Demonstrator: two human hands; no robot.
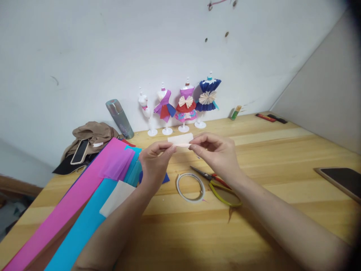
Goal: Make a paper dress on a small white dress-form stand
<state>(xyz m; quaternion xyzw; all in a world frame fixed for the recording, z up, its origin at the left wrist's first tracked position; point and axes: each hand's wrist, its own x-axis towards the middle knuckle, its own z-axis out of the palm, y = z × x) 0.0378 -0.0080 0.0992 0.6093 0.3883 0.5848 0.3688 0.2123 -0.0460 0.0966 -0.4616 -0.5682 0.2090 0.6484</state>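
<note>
Between my two hands is a small strip of cream paper [180,139], its near edge folded over in a narrow band. My left hand [156,160] pinches the left end between thumb and fingers. At the right end, my right hand [216,150] pinches it the same way. The strip is held above the wooden table. Below it lie a roll of tape [178,187] and a pair of scissors [225,194] with yellow and red handles, the blades pointing up-left. A dark blue scrap [166,178] is partly hidden behind my left hand.
Long pink [81,192] and blue paper strips [87,214] cover the table's left side. Several mini dress forms [186,103] stand along the wall, with a thermos [120,119] to their left. A cap and phone [80,151] lie far left, a glue stick [236,112] behind right.
</note>
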